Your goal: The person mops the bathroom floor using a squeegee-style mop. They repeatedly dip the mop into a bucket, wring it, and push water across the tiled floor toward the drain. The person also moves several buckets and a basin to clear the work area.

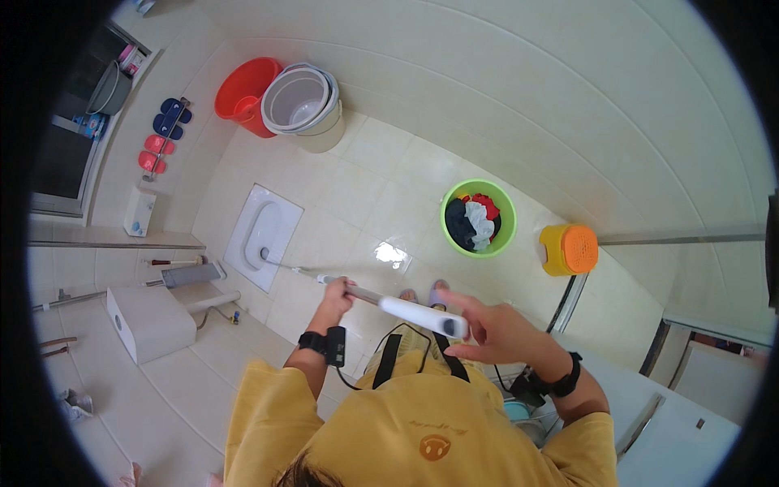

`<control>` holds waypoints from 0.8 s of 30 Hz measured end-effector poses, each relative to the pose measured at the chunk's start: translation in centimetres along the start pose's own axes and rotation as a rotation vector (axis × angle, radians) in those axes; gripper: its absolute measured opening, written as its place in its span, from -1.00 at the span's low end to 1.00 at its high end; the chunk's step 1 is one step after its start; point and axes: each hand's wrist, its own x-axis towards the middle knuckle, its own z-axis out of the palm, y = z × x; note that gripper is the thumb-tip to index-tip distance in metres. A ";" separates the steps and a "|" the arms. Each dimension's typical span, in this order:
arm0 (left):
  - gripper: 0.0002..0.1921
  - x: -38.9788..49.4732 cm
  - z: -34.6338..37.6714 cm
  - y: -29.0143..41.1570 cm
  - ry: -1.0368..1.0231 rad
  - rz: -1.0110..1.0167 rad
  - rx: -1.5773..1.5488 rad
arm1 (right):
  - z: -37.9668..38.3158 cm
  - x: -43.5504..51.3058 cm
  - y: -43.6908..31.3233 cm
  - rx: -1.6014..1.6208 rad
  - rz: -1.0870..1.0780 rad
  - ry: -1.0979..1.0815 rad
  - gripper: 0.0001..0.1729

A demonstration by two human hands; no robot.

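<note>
My left hand is closed around the metal shaft of a long-handled toilet brush. The tool's white grip end points towards my right hand, whose thumb and fingers are spread beside it. Whether the right fingertips touch the grip is hard to tell. From my left hand the thin shaft runs down to the drain hole of a white squat toilet set in the floor; its tip is hidden there or too small to tell.
A green basin of clothes and a yellow stool with an orange top stand by the far wall. A red bucket and stacked grey buckets are in the corner. A white cistern hangs at left. The tiles shine.
</note>
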 end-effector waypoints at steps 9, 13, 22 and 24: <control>-0.91 -9.0 -10.0 9.1 -0.359 0.020 -0.645 | 1.8 5.9 5.4 -0.158 0.185 0.089 -0.57; -0.94 -12.1 -12.7 10.4 -0.337 0.079 -0.734 | 1.3 9.4 5.8 -0.137 0.138 0.037 -0.65; -0.84 -12.6 -14.0 9.4 -0.264 0.274 -0.247 | -0.9 12.4 0.8 -0.174 0.101 -0.011 -0.59; -0.85 -9.8 -10.4 9.0 -0.093 0.317 -0.194 | -0.8 11.0 -1.8 -0.164 0.041 -0.066 -0.48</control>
